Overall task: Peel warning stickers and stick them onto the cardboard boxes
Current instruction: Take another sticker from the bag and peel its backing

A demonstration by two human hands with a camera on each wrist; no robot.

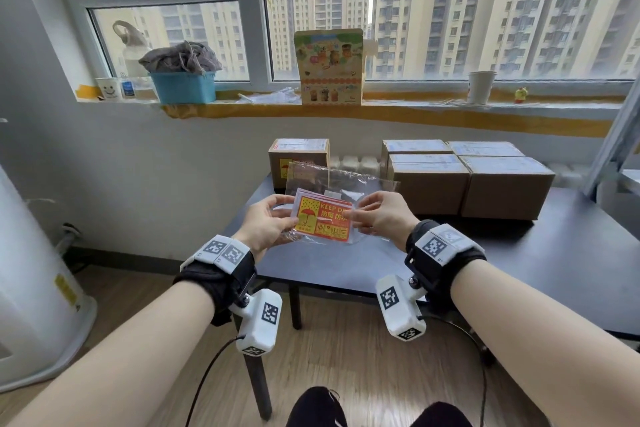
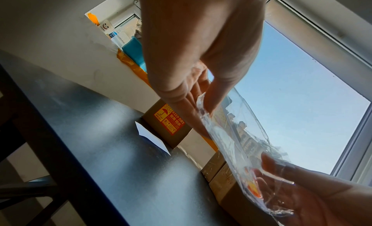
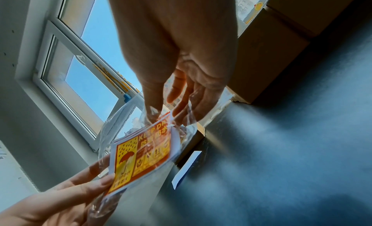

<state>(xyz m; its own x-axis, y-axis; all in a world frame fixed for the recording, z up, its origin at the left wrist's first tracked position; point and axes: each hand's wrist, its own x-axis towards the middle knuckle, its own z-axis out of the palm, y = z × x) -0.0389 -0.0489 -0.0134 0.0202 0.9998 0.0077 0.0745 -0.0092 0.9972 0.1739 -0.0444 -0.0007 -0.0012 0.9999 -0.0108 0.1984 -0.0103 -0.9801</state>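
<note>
Indoors, dark table (image 1: 519, 253) under window (image 1: 485, 10).

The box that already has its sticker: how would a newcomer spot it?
Start at the dark table below the window. Four plain cardboard boxes cluster at its right; the labelled box stands apart on the left. It alone carries a red-and-yellow KEEP DRY sticker on its front.

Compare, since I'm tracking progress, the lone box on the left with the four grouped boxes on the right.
The lone box bears a red-and-yellow KEEP DRY sticker on its front; the four grouped boxes show bare fronts. The lone box stands apart; the grouped boxes touch each other. All are taped brown cardboard on the table.
</note>
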